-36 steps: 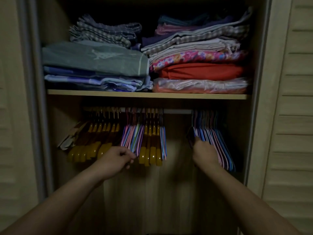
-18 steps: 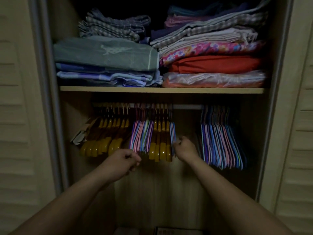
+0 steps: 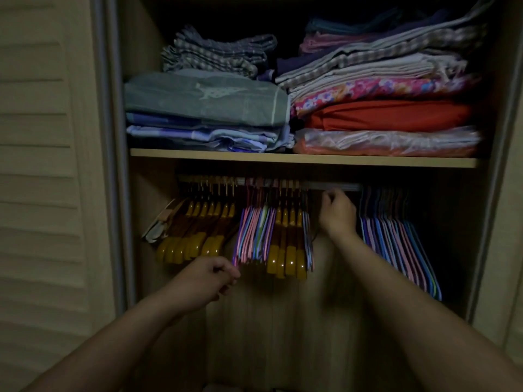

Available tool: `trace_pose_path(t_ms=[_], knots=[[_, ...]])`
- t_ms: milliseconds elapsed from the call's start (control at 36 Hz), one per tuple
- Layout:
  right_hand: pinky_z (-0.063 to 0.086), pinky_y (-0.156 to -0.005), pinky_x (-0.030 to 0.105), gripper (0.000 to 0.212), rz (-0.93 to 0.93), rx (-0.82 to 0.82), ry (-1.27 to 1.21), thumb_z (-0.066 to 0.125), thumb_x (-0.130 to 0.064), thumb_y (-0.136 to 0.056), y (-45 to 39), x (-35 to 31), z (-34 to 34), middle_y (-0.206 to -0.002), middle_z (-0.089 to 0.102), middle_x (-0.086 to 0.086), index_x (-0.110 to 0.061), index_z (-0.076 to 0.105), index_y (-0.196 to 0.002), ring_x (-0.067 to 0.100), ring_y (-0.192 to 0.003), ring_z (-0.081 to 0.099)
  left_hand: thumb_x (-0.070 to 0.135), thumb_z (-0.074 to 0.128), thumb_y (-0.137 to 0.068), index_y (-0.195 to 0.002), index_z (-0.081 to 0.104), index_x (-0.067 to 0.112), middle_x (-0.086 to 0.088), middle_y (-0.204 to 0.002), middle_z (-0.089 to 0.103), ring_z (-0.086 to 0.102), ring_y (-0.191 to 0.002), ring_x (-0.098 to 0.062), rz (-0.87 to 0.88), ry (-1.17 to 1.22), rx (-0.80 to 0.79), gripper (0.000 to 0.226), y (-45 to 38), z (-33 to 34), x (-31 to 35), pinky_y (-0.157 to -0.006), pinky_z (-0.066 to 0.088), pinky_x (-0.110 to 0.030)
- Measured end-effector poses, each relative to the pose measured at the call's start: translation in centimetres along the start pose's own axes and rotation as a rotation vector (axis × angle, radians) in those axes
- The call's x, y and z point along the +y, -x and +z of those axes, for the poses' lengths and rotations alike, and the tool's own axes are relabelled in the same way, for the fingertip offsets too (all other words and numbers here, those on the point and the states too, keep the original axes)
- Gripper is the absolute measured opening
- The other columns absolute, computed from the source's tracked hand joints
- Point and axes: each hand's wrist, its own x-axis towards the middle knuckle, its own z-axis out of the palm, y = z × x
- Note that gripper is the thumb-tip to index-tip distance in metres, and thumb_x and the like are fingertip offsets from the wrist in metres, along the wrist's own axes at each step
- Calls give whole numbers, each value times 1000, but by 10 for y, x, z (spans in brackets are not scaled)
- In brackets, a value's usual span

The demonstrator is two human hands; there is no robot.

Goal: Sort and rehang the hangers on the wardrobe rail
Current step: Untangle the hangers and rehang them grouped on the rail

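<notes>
Under the shelf (image 3: 302, 161), across the middle of the frame, the hangers hang in mixed clusters on the rail (image 3: 331, 185): wooden hangers (image 3: 195, 236) at left, coloured wire hangers (image 3: 256, 236) beside them, a wire bunch (image 3: 396, 244) at right. My right hand (image 3: 338, 213) is curled just below the bare rail; what it grips, I cannot tell. My left hand (image 3: 208, 280) pinches the wire hangers' lower tips. A tug could unhook neighbours. Half a second ago the right hand sat lower.
</notes>
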Motion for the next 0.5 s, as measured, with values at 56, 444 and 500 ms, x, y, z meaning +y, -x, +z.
trace_pose_path(t_ms=[56, 444, 500], knots=[[39, -81, 28, 22, 110, -22, -19, 50, -23, -101, -24, -5, 2, -113, 67, 12, -13, 67, -112, 30, -105, 61, 22, 55, -98, -86, 73, 33, 4, -89, 73, 70, -78, -11, -5, 7, 3, 25, 1, 1, 5, -67, 52, -26], [46, -71, 36, 12, 683, -555, -1, 60, -11, -97, 109, 136, 29, -102, 58, 19, -1, 64, -101, 29, -91, 57, 2, 55, -97, -87, 70, 11, -5, -76, 72, 66, -68, -17, -312, 375, -191, 20, 51, 107, -77, -66, 50, -27], [43, -71, 33, 17, 709, -640, 22, 58, -6, -96, 161, 160, 26, -96, 58, 15, 5, 65, -108, 25, -84, 54, 2, 52, -98, -83, 69, 12, -1, -67, 72, 67, -64, -16, -472, 435, -230, 25, 70, 134, -114, -63, 52, -26]])
